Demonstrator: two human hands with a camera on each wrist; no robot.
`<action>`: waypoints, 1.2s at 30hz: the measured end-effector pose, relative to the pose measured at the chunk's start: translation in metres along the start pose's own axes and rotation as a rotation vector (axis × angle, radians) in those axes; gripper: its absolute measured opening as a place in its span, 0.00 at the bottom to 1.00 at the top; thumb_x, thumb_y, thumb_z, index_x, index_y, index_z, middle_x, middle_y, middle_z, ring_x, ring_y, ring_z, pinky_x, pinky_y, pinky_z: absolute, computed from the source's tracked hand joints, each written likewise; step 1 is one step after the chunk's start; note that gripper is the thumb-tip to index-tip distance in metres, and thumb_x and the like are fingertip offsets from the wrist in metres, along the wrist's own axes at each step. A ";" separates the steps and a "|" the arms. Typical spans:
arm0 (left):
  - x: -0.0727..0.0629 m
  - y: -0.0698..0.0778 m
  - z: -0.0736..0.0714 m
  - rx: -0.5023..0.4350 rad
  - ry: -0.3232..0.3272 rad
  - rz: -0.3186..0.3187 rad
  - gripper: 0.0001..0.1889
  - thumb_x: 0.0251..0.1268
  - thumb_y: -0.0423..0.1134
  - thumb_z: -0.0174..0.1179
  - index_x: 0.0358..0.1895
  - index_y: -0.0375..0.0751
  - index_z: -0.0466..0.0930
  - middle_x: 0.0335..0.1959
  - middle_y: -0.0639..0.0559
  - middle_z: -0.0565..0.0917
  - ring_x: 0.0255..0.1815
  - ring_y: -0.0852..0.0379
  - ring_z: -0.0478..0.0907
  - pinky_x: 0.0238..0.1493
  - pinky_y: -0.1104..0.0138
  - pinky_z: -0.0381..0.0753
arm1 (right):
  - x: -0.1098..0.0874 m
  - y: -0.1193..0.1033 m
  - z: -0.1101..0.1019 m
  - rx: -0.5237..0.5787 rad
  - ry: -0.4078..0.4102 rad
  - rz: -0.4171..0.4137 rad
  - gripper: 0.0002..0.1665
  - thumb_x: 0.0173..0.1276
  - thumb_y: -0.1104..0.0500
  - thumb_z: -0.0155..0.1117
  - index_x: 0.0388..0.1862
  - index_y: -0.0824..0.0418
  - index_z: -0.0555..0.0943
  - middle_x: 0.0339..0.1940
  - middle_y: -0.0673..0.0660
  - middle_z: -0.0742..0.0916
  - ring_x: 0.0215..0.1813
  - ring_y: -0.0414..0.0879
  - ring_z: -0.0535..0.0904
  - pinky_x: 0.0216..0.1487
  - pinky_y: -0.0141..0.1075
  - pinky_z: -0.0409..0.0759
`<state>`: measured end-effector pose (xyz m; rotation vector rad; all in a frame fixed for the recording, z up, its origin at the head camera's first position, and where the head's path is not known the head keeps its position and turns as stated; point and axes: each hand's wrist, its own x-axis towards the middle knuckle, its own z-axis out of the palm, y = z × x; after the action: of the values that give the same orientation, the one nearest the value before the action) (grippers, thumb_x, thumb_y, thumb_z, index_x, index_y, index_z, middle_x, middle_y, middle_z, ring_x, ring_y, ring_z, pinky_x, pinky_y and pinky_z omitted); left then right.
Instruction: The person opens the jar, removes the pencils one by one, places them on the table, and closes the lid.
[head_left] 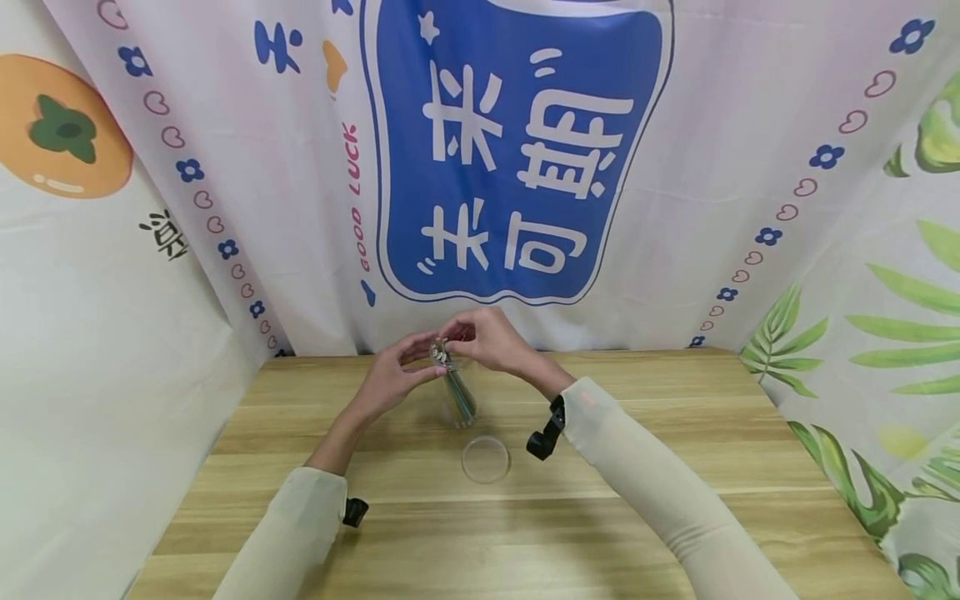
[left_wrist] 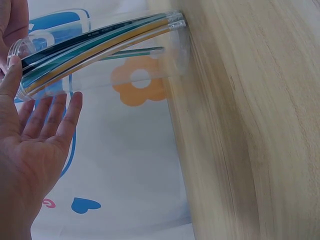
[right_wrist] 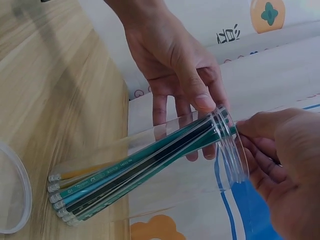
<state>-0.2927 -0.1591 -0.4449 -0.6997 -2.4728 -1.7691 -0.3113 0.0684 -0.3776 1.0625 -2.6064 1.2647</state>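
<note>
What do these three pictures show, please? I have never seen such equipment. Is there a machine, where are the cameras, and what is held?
There is no machine: a person works with a bare left hand and right hand. The widest picture comes from a camera worn on the head, looking forward and down. The other two come from cameras worn on the left and right wrists. On the pale wood-grain table lies a clear, round, shallow lid. The left hand has its grip near the mouth of a clear cylindrical plastic jar containing green, yellow and dark pencils. The right hand appears to pinch one green pencil's end there.
</note>
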 end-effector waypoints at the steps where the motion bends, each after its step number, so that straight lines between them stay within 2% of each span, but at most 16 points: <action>1: 0.000 0.000 0.000 0.002 0.000 0.000 0.33 0.67 0.38 0.75 0.74 0.36 0.74 0.68 0.38 0.81 0.69 0.40 0.80 0.65 0.55 0.85 | -0.001 0.000 0.000 0.012 0.012 -0.001 0.08 0.72 0.66 0.73 0.47 0.63 0.91 0.41 0.54 0.93 0.40 0.42 0.88 0.45 0.30 0.88; 4: 0.000 0.000 0.000 0.003 -0.001 0.004 0.33 0.67 0.37 0.75 0.74 0.36 0.74 0.68 0.38 0.81 0.69 0.39 0.80 0.65 0.54 0.85 | -0.002 0.001 -0.001 0.054 0.053 -0.010 0.08 0.72 0.66 0.73 0.48 0.65 0.90 0.41 0.56 0.92 0.42 0.45 0.88 0.46 0.35 0.89; 8: 0.000 -0.001 0.000 0.003 -0.002 0.005 0.33 0.68 0.36 0.74 0.73 0.35 0.74 0.70 0.38 0.80 0.69 0.39 0.79 0.67 0.45 0.82 | -0.003 0.003 -0.003 0.120 0.107 -0.010 0.09 0.72 0.66 0.72 0.49 0.66 0.89 0.41 0.57 0.92 0.43 0.48 0.88 0.47 0.40 0.90; 13: 0.001 -0.002 0.000 -0.001 0.004 0.009 0.33 0.67 0.35 0.75 0.73 0.34 0.74 0.71 0.37 0.79 0.70 0.38 0.79 0.68 0.41 0.80 | -0.005 0.005 -0.007 0.236 0.165 0.021 0.09 0.74 0.66 0.71 0.50 0.64 0.88 0.43 0.59 0.91 0.45 0.50 0.88 0.47 0.35 0.89; 16: 0.001 -0.002 0.000 -0.002 0.006 0.013 0.33 0.67 0.35 0.75 0.73 0.34 0.74 0.71 0.37 0.79 0.70 0.38 0.79 0.68 0.41 0.80 | -0.006 0.006 -0.010 0.307 0.201 0.038 0.09 0.74 0.66 0.71 0.50 0.64 0.88 0.44 0.59 0.91 0.45 0.56 0.88 0.45 0.35 0.89; 20: 0.001 -0.002 0.000 0.004 0.007 0.012 0.33 0.66 0.35 0.75 0.73 0.34 0.74 0.71 0.37 0.79 0.70 0.38 0.79 0.69 0.42 0.80 | -0.007 0.006 -0.013 0.404 0.249 0.056 0.09 0.74 0.66 0.71 0.51 0.66 0.88 0.45 0.60 0.91 0.45 0.61 0.89 0.50 0.46 0.91; 25: 0.000 -0.001 0.001 0.012 0.008 0.003 0.33 0.66 0.35 0.75 0.73 0.34 0.74 0.70 0.37 0.79 0.70 0.38 0.79 0.69 0.46 0.81 | -0.009 0.006 -0.018 0.514 0.288 0.068 0.12 0.75 0.67 0.69 0.53 0.71 0.85 0.46 0.63 0.91 0.49 0.63 0.90 0.58 0.57 0.88; 29: 0.000 -0.001 0.001 0.002 0.010 -0.001 0.33 0.66 0.34 0.75 0.73 0.33 0.74 0.70 0.36 0.80 0.69 0.37 0.79 0.68 0.46 0.81 | -0.011 0.004 -0.023 0.577 0.317 0.094 0.10 0.74 0.69 0.69 0.52 0.70 0.86 0.47 0.67 0.90 0.51 0.67 0.89 0.58 0.56 0.88; 32: 0.000 0.000 0.002 -0.003 0.011 0.001 0.33 0.66 0.33 0.75 0.73 0.33 0.74 0.69 0.35 0.80 0.69 0.36 0.79 0.68 0.44 0.81 | -0.012 0.003 -0.027 0.614 0.337 0.115 0.10 0.74 0.70 0.69 0.52 0.69 0.86 0.50 0.72 0.88 0.52 0.69 0.88 0.56 0.50 0.90; 36: 0.000 0.000 0.002 0.002 0.013 0.002 0.33 0.66 0.34 0.75 0.73 0.33 0.74 0.68 0.35 0.80 0.68 0.36 0.79 0.67 0.42 0.81 | -0.013 0.003 -0.032 0.661 0.366 0.127 0.10 0.72 0.72 0.70 0.51 0.69 0.86 0.51 0.75 0.86 0.52 0.67 0.89 0.53 0.43 0.91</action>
<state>-0.2926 -0.1577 -0.4453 -0.6873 -2.4642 -1.7647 -0.3105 0.1000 -0.3622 0.6214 -2.0442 2.1916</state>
